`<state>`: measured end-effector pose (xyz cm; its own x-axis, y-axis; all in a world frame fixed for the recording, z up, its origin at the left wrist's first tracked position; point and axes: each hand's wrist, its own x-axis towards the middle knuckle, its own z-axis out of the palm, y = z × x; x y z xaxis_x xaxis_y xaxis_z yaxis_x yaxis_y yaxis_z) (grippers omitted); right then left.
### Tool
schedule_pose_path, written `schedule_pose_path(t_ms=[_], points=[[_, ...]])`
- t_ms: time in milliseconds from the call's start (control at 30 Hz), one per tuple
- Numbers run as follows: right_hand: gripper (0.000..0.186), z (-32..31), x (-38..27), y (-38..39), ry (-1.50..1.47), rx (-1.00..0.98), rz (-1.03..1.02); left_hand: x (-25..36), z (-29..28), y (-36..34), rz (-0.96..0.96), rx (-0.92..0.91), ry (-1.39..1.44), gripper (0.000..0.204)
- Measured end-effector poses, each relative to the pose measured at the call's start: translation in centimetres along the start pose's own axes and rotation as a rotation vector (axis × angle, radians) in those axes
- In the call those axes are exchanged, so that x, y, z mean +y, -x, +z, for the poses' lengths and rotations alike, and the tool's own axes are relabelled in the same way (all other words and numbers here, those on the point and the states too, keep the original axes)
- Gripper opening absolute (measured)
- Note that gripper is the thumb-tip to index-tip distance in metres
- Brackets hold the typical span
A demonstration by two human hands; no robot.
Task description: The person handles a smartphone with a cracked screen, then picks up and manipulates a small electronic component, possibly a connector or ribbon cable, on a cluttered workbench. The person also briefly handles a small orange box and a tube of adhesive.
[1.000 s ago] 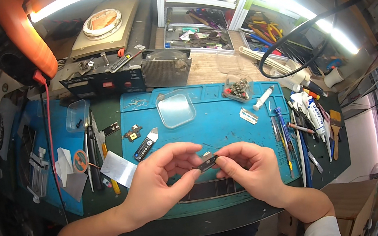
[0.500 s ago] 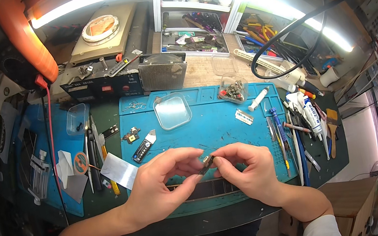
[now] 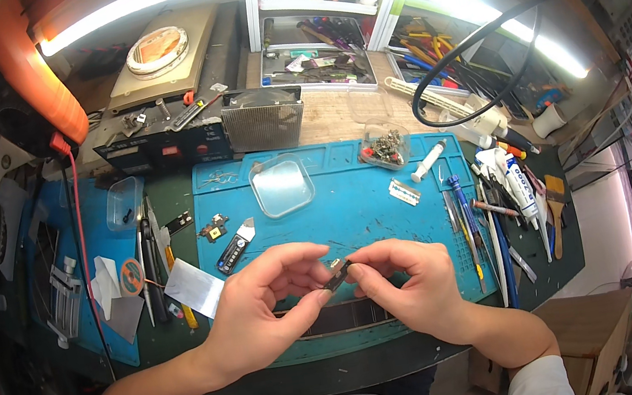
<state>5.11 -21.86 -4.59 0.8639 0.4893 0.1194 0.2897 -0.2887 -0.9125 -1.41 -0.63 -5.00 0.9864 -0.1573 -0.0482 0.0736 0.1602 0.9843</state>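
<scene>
Between my hands, above the near part of the blue work mat, is a small dark elongated part [image 3: 336, 278] with a light metallic bit on its upper side. It is too small for me to name its kind. My right hand [image 3: 407, 278] pinches its upper right end between thumb and forefinger. The thumb of my left hand [image 3: 265, 296] meets its lower left end, with the fingers curled behind. Under my hands lies a dark flat panel [image 3: 343, 319], partly covered by them. A utility knife [image 3: 235, 248] and a small circuit piece [image 3: 213, 228] lie beyond my left hand.
A clear plastic tray [image 3: 282, 186] sits at mid-mat, with a box of small parts [image 3: 385, 148], a razor blade [image 3: 404, 192] and a syringe [image 3: 429, 161] to its right. Screwdrivers [image 3: 462, 207], a tube [image 3: 520, 190] and a brush [image 3: 557, 213] lie at right. A metal sheet [image 3: 194, 286] is at left.
The whole view has shifted slightly. The small dark part has turned a little in my fingers, showing more of its length; both hands stay in nearly the same place.
</scene>
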Motion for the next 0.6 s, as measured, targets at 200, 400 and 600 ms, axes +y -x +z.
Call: schedule_pose_path(t_ms=[200, 400, 600], points=[[0.013, -0.06, -0.02, 0.05, -0.009, -0.002, 0.010, -0.12, -0.12, -0.04, -0.007, 0.014, 0.021, 0.045], [0.013, -0.19, -0.20, 0.05, -0.014, -0.003, 0.015, -0.28, -0.24, -0.09, -0.042, 0.041, 0.063, 0.044], [0.014, -0.42, -0.40, 0.13, -0.120, -0.071, 0.130, -0.54, -0.41, -0.17, -0.045, 0.057, 0.044, 0.042]])
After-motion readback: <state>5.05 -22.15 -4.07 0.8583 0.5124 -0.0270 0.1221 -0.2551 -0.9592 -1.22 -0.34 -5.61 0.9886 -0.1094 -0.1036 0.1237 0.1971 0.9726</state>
